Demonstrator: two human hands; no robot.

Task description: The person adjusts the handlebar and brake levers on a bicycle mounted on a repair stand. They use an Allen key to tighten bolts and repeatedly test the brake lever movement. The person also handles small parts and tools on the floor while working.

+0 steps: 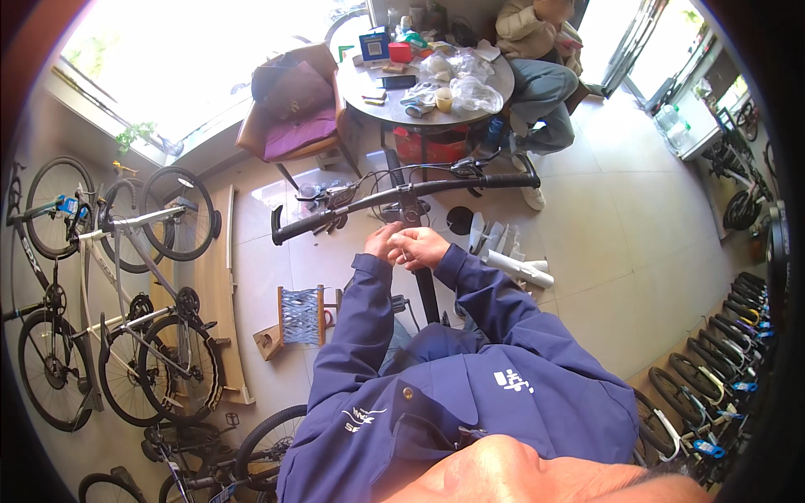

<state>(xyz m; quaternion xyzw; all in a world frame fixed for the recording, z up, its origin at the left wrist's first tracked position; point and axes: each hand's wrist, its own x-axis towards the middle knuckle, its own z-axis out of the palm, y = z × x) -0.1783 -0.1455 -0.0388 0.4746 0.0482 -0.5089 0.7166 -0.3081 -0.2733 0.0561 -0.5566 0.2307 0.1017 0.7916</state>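
In front of me stands a bicycle with a black flat handlebar (360, 204) running from left to right, a dark grip at each end. My left hand (383, 243) and my right hand (423, 248) meet just on my side of the stem (410, 210), above the black frame tube (426, 295). Both hands have their fingers drawn together in a pinch, fingertips close to each other. Whatever lies between them is too small or hidden to name. Cables (379, 174) curve beyond the bar.
A round table (369, 105) with bags and boxes stands ahead, a seated person (537, 75) beside it. An armchair (295, 109) is left of it. A wooden stool with woven seat (302, 316) and white tubes (520, 270) rest on the floor. Bicycles (126, 293) line both sides.
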